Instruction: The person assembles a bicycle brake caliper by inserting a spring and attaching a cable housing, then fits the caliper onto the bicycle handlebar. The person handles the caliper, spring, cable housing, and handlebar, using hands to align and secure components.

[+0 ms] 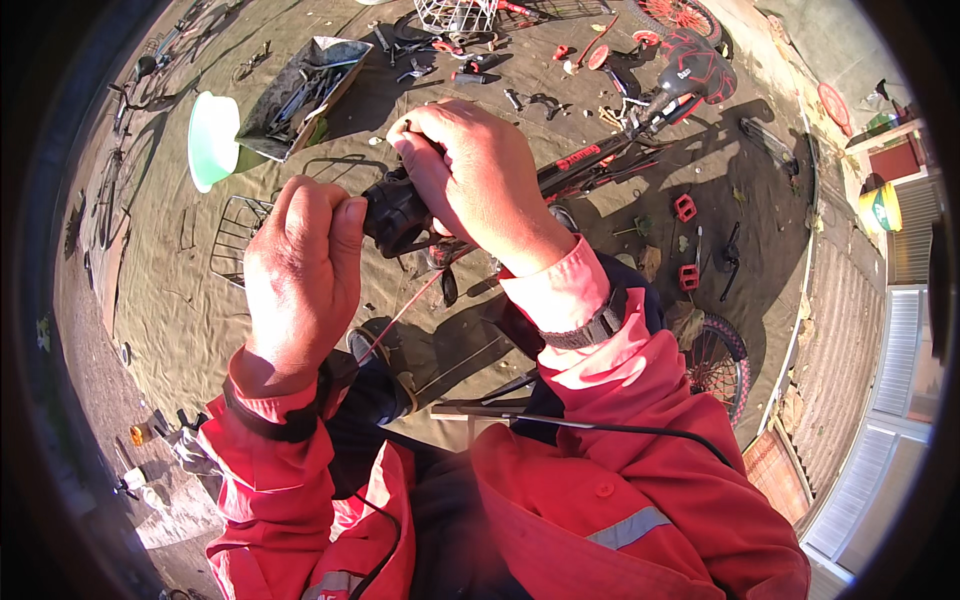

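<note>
Left fingers (288, 208) and right fingers (424, 120) grasp a chunky, rounded black part (396, 216) over wrinkled cloth (172, 290).

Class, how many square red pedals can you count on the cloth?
2. The upper pedal lies right of the bike frame; the lower pedal lies below that one, above the lower-right wheel. More may be hidden.

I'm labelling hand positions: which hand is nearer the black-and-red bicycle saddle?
Right. The right hand is below and left of the bicycle saddle in the picture, not touching it; the left hand is farther off, lower and further left.
</note>
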{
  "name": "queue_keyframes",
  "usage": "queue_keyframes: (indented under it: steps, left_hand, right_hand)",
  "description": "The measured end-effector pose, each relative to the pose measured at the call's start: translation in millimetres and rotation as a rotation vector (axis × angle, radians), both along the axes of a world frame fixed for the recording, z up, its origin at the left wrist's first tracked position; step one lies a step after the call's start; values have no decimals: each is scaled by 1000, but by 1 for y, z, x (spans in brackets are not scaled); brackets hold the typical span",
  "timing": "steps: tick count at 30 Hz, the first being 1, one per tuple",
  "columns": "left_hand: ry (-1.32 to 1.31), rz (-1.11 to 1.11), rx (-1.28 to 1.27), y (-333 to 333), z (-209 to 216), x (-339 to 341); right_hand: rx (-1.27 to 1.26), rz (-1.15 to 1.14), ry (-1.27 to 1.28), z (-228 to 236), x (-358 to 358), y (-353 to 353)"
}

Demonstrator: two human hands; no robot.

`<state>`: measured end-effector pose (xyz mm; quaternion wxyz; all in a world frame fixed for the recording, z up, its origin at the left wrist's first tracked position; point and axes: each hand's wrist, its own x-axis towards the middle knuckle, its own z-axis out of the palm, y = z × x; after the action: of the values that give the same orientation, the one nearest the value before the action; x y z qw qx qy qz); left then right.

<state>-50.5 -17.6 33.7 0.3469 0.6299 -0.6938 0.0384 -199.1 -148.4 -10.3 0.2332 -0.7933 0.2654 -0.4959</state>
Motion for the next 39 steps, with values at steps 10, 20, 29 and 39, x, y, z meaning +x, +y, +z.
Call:
queue_keyframes:
  steps: [10,20,29,39]
  left_hand:
    - [118,-19,39,5,6,-5]
    - [39,13,1,0,1,-1]
    - [196,-16,67,4,4,-4]
    - [124,-16,34,1,3,0]
  right_hand:
    - [26,-10,26,3,-3,3]
    - [4,5,-3,0,1,-1]
    - [36,0,14,-1,-1,-1]
    - [50,6,65,4,-2,0]
